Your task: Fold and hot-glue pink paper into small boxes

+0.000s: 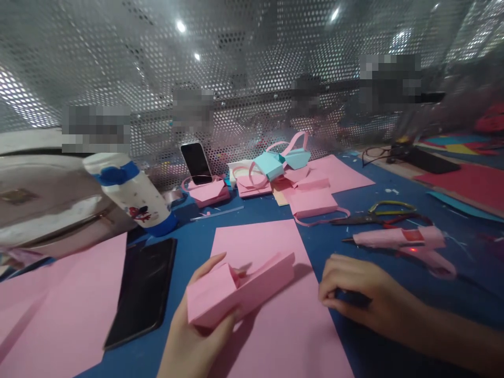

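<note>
My left hand (197, 325) grips a folded pink paper box (214, 294), thumb in front and fingers behind. A long flap of the box (271, 275) sticks out to the right, tilted upward. Beneath lies a large pink paper sheet (283, 336). At that sheet's right edge, my right hand (354, 289) is closed, fingers curled toward the thumb; whether anything small is between them is hidden. Just beyond it rests a pink glue gun (401, 239) with a red light on, its nozzle pointing left. Scissors or pliers with yellow and red handles (389, 210) lie behind the gun.
Small pink paper bags (208, 193) and light-blue ones (270, 165) stand along the perforated metal panel (244, 68). To the left are a dark tablet or phone (144, 289), pink sheets (63, 310), a white-and-blue bottle (136, 197) and a pale bag (47, 194). A phone (196, 163) leans upright.
</note>
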### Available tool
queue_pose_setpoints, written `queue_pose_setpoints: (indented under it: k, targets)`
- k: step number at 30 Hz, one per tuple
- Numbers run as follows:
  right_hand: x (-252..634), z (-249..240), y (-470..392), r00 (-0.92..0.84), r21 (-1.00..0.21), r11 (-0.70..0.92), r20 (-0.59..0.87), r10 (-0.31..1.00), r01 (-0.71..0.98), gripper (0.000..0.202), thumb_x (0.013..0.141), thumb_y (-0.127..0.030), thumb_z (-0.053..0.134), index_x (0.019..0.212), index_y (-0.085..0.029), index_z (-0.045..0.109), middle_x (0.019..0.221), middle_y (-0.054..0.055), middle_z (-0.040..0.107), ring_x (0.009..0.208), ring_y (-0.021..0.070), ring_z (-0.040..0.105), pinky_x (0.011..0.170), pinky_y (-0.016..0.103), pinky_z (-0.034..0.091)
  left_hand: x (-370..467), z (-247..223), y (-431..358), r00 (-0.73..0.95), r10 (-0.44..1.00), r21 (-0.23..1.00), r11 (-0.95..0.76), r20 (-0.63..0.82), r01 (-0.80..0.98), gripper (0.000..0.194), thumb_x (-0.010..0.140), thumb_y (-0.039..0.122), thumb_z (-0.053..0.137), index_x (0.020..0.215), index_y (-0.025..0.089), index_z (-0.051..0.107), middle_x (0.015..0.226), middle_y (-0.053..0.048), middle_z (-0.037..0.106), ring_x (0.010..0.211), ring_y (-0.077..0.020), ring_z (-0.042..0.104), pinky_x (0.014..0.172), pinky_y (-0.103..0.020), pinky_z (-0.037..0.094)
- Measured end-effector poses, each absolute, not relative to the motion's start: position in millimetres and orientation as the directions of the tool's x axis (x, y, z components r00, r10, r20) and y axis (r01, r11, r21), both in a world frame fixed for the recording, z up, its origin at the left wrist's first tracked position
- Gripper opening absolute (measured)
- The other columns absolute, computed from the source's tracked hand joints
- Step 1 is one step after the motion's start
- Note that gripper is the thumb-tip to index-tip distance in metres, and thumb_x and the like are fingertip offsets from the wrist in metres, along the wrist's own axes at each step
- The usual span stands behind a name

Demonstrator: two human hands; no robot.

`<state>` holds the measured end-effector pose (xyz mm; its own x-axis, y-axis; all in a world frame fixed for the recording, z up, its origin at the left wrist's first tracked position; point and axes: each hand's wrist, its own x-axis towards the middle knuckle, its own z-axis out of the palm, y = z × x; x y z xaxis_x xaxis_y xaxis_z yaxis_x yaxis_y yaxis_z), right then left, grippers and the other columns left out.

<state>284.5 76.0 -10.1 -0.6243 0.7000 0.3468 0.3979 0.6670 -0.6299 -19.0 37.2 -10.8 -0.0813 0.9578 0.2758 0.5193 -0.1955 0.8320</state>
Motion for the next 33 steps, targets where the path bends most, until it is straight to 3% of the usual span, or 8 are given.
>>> queue_pose_setpoints:
  k: [9, 12, 16, 21, 24, 26, 29, 33]
  targets:
    - [271.1, -12.5, 70.5, -0.595, -0.671, 0.684, 0.434, 0.676, 0.288, 0.009, 0.09, -0.018, 0.067, 0.082, -0.019, 0.071, 0.073, 0.001, 0.072, 0.069, 0.0125, 0.059, 0.065, 0.024, 0.044, -6.5, -2.5, 35.4, -0.136, 0.975, 0.922, -0.113, 0.174, 0.37, 0.063, 0.07, 0.038, 0.079, 0.128, 0.026, 0.058, 0.133, -0.008, 0.064, 0.116, -0.0308, 0.065, 0.095, -0.04, 0.058]
    - [261.7, -6.4, 65.7, -0.561, -0.774, 0.564, 0.341, 0.754, 0.288, 0.008, 0.085, -0.017, 0.07, 0.078, -0.019, 0.073, 0.077, 0.002, 0.075, 0.07, 0.0122, 0.063, 0.058, 0.021, 0.042, -0.5, 2.7, 32.6, -0.161, 0.976, 0.954, -0.095, 0.145, 0.283, 0.067, 0.067, 0.039, 0.081, 0.128, 0.026, 0.057, 0.126, -0.008, 0.068, 0.109, -0.0297, 0.068, 0.091, -0.041, 0.059]
    - [244.1, 5.6, 58.9, -0.588, -0.898, 0.362, 0.156, 0.794, 0.251, 0.003, 0.077, -0.017, 0.074, 0.075, -0.018, 0.076, 0.1, 0.006, 0.078, 0.066, 0.0114, 0.063, 0.054, 0.021, 0.041, 5.9, 9.9, 28.3, -0.166, 0.983, 0.987, -0.052, 0.078, 0.155, 0.063, 0.068, 0.036, 0.08, 0.126, 0.026, 0.058, 0.12, -0.007, 0.069, 0.106, -0.0295, 0.068, 0.086, -0.039, 0.061]
    - [214.4, 12.1, 55.3, -0.65, -0.977, 0.158, 0.026, 0.76, 0.145, 0.008, 0.073, -0.024, 0.079, 0.076, -0.017, 0.078, 0.108, 0.008, 0.075, 0.054, 0.0064, 0.054, 0.051, 0.02, 0.042, 2.4, 7.9, 25.4, -0.105, 0.987, 0.976, -0.101, 0.123, 0.193, 0.067, 0.067, 0.035, 0.082, 0.128, 0.025, 0.055, 0.129, -0.007, 0.063, 0.118, -0.0299, 0.061, 0.098, -0.039, 0.054]
    - [200.8, 14.2, 53.8, -0.669, -0.997, -0.05, -0.08, 0.739, 0.064, 0.017, 0.069, -0.029, 0.082, 0.073, -0.014, 0.075, 0.102, 0.009, 0.075, 0.053, 0.0057, 0.055, 0.049, 0.019, 0.043, 0.6, 5.2, 24.8, -0.082, 0.99, 0.98, -0.096, 0.112, 0.175, 0.07, 0.068, 0.032, 0.081, 0.131, 0.025, 0.052, 0.134, -0.007, 0.06, 0.119, -0.029, 0.06, 0.099, -0.037, 0.052]
    - [197.4, 16.9, 53.1, -0.652, -0.994, -0.105, -0.105, 0.751, 0.04, 0.023, 0.069, -0.033, 0.083, 0.074, -0.013, 0.074, 0.088, 0.007, 0.075, 0.057, 0.0075, 0.058, 0.05, 0.018, 0.044, 1.4, 5.4, 24.5, -0.082, 0.992, 0.985, -0.087, 0.1, 0.151, 0.074, 0.066, 0.029, 0.082, 0.133, 0.025, 0.05, 0.135, -0.007, 0.058, 0.119, -0.0285, 0.06, 0.099, -0.036, 0.052]
    - [200.8, 23.0, 53.5, -0.588, -0.997, -0.075, -0.081, 0.805, 0.035, 0.028, 0.071, -0.039, 0.082, 0.076, -0.013, 0.071, 0.07, 0.003, 0.071, 0.057, 0.0092, 0.058, 0.05, 0.019, 0.045, 4.5, 8.8, 23.9, -0.086, 0.992, 0.988, -0.082, 0.093, 0.129, 0.077, 0.064, 0.026, 0.083, 0.134, 0.026, 0.05, 0.132, -0.007, 0.06, 0.118, -0.0282, 0.061, 0.1, -0.036, 0.052]
    - [212.0, 33.7, 54.8, -0.528, -1.0, 0.024, 0.013, 0.849, 0.014, 0.031, 0.071, -0.042, 0.082, 0.075, -0.013, 0.07, 0.069, 0.002, 0.069, 0.054, 0.0096, 0.057, 0.051, 0.022, 0.048, 8.0, 12.5, 21.9, -0.087, 0.995, 0.997, -0.051, 0.055, 0.05, 0.075, 0.064, 0.024, 0.084, 0.132, 0.027, 0.051, 0.127, -0.006, 0.065, 0.11, -0.0286, 0.065, 0.087, -0.035, 0.06]
